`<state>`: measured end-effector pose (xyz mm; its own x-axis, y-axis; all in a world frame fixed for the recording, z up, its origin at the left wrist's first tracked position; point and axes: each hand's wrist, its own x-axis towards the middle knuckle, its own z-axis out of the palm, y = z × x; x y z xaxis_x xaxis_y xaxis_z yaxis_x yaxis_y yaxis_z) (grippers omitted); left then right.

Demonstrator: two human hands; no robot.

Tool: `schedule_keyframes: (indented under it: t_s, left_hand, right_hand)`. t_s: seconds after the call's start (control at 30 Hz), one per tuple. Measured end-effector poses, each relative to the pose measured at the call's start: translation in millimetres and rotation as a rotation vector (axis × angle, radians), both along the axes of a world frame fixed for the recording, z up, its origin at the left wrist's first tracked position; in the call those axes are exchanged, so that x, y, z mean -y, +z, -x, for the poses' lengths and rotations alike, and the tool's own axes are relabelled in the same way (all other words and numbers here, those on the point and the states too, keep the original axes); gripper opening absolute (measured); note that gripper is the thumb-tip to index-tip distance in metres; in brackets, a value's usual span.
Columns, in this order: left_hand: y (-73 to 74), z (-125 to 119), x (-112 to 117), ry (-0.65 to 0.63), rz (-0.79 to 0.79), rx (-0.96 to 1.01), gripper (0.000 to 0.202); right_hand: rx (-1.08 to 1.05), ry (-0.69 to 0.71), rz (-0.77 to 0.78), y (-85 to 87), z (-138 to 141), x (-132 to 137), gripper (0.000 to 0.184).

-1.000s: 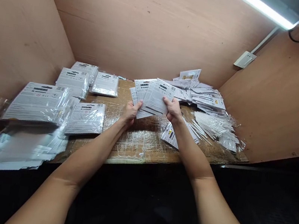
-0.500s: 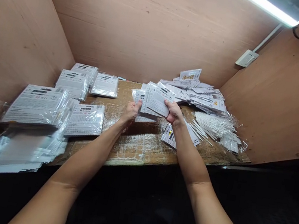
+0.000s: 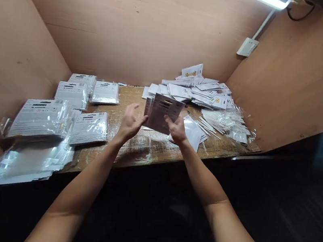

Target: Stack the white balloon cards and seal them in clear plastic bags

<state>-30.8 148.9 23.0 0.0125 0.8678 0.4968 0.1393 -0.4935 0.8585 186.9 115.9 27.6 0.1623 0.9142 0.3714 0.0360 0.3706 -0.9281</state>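
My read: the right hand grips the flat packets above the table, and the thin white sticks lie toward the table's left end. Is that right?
Not quite: the thin white sticks lie toward the table's right end, as the head view shows. The right hand does grip the flat packets above the table.

Fanned cards (image 3: 165, 115) now bunched, shadowed; left hand (image 3: 130, 123) loosened, fingers uncurled.
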Motion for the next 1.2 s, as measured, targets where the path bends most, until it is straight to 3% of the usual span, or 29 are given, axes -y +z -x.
schedule_keyframes:
  t_s: [0.03,0.13,0.2,0.27,0.33,0.37,0.43,0.5,0.57,0.63,0.8,0.9,1.03,1.2]
  left_hand:
    - [-3.8,-3.3,21.1,0.043,0.027,0.057,0.076]
    - [-16.4,-19.5,82.2,-0.117,0.170,0.279,0.077]
    - [-23.1,-29.5,105.4,-0.073,0.260,0.449,0.059]
    - [-27.6,-33.2,110.5,0.033,0.400,0.600,0.040]
    - [-29.8,-29.8,106.2,0.089,0.557,0.697,0.029]
    - [-30.2,-26.8,104.3,0.103,0.621,0.721,0.029]
    - [-30.7,-23.7,105.3,0.095,0.710,0.721,0.034]
    - [-32.5,-30.6,111.2,0.002,0.791,0.643,0.036]
    - [-35.8,-49.9,115.4,-0.146,0.854,0.525,0.036]
    - [-39.1,-77.2,112.3,-0.246,0.870,0.435,0.034]
    - [-40.0,-135.2,82.1,-0.211,0.843,0.359,0.022]
    - [-38.4,-148.2,70.3,-0.144,0.851,0.345,0.015]
    - [-39.3,-148.5,69.3,-0.167,0.820,0.387,0.017]
    - [-39.8,-119.6,71.3,-0.149,0.796,0.446,0.020]
  right_hand:
    - [0.105,-0.080,-0.025,-4.4,11.4,15.7,0.040]
    - [0.591,-0.142,-0.056,-15.1,57.3,58.9,0.029]
    - [0.868,-0.007,-0.108,-15.8,79.3,73.7,0.031]
    - [0.965,0.227,-0.193,-11.2,76.2,73.0,0.039]
    - [0.898,0.407,-0.236,-3.2,42.5,59.4,0.049]
    - [0.825,0.399,-0.208,1.1,16.0,49.5,0.052]
    - [0.767,0.118,-0.054,9.1,-47.5,27.4,0.066]
    - [0.837,-0.218,0.230,14.4,-110.5,7.3,0.081]
    - [0.916,-0.351,0.558,16.3,-158.6,-7.7,0.079]
    - [0.934,-0.353,0.724,16.0,-185.9,-17.0,0.079]
    - [0.815,-0.247,0.745,19.9,-196.3,-26.3,0.095]
    - [0.865,-0.149,0.789,26.5,-197.8,-26.1,0.083]
    - [0.734,0.038,0.741,28.8,-207.4,-18.4,0.047]
    - [0.411,-0.066,0.605,26.1,-231.6,-3.8,0.043]
